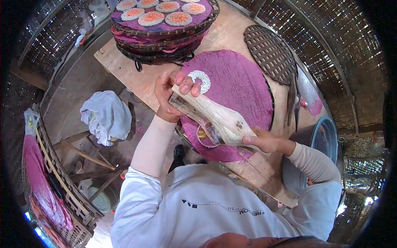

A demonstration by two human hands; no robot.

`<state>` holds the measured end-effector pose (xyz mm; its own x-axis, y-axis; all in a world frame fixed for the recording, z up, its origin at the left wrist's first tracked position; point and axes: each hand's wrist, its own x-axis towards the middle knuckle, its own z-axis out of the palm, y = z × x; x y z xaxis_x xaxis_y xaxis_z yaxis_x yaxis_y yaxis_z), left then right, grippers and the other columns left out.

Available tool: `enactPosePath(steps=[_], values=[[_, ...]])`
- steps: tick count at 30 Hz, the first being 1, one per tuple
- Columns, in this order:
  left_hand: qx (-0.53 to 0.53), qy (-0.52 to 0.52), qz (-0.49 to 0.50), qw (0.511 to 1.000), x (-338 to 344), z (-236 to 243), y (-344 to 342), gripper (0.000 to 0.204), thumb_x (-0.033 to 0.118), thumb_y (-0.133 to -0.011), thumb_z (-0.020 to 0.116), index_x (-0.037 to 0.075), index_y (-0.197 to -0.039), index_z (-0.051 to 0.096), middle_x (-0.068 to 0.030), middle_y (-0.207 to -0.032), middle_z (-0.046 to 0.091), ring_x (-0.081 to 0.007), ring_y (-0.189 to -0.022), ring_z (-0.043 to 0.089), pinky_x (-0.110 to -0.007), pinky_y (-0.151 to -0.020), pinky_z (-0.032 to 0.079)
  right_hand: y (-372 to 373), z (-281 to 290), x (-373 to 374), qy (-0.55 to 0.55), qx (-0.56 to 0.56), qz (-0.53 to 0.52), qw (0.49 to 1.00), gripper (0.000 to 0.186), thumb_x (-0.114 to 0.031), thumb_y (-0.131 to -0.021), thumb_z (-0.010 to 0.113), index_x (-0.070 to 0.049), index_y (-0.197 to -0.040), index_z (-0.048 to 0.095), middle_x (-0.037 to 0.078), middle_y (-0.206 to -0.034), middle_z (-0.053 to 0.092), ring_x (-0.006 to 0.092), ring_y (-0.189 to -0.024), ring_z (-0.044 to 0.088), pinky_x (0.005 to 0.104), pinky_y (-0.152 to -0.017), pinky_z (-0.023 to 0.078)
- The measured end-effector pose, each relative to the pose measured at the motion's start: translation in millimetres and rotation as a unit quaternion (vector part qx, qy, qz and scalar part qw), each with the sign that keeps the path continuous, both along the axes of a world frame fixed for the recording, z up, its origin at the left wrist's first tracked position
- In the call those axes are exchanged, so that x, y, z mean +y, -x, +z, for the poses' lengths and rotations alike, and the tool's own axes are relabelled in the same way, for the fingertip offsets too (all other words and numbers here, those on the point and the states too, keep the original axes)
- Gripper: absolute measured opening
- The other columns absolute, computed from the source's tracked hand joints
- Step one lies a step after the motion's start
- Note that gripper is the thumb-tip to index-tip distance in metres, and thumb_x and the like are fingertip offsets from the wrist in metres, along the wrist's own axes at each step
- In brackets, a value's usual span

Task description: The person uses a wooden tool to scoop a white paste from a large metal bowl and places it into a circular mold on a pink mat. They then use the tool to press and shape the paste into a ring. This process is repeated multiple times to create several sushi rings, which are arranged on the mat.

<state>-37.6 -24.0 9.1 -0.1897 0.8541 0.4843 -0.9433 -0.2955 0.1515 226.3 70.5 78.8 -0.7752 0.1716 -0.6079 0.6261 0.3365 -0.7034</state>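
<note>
A long two-part wooden press (223, 118), pale on top with a darker piece beneath, is held slantwise in both my hands. My left hand (169, 93) wraps its upper left end, fingers curled over the top. Around its lower right end my right hand (269, 141) is closed. Below lies a round tray covered with purple cloth (244, 78). A white lacy ring of thin strands (201, 75) rests on the cloth beside my left fingers. Partly hidden under the press is a small round thing with a brass-coloured part (202, 133).
Stacked trays with purple cloth (161, 35) stand at the far left, bearing several white and orange lacy discs (151, 18). A dark woven tray (271, 53) lies far right. A large grey-blue tub (291, 165) stands right, and a white cloth bundle (106, 115) sits left.
</note>
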Motion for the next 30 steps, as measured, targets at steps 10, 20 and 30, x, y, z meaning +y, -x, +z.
enactPosePath(steps=[10, 20, 30], values=[[-0.082, 0.103, 0.023, 0.991, 3, -8, -27, 0.033, 0.038, -0.088, 0.035, 0.016, -0.070, 0.050, 0.0033, -0.060, 0.050, -0.0189, -0.068, 0.051, -0.035, -0.071, 0.041, -14, 19, 4, -0.009, -0.082, -0.059, 0.995, 0.082, -0.070, -0.073, 0.045, 0.008, -0.095, 0.061, 0.014, -0.076, 0.062, 0.0194, -0.070, 0.057, 0.0346, -0.064, 0.044], [-0.069, 0.011, -0.004, 0.998, 19, -7, -18, 0.038, 0.037, -0.091, 0.030, 0.016, -0.065, 0.050, 0.0034, -0.055, 0.052, -0.0171, -0.062, 0.052, -0.035, -0.073, 0.040, 3, 47, 0, -0.095, -0.089, -0.066, 0.989, 0.066, -0.059, -0.072, 0.057, 0.004, -0.088, 0.065, 0.007, -0.060, 0.057, 0.0124, -0.056, 0.051, 0.0326, -0.052, 0.041], [-0.016, 0.052, 0.060, 0.997, -8, 6, 14, 0.039, 0.040, -0.090, 0.032, 0.016, -0.063, 0.048, 0.0032, -0.052, 0.050, -0.0165, -0.055, 0.049, -0.033, -0.069, 0.038, 24, 21, -19, -0.054, -0.007, -0.070, 0.996, 0.057, -0.055, -0.076, 0.057, 0.002, -0.077, 0.066, 0.002, -0.049, 0.048, 0.0100, -0.049, 0.044, 0.0321, -0.045, 0.035]])
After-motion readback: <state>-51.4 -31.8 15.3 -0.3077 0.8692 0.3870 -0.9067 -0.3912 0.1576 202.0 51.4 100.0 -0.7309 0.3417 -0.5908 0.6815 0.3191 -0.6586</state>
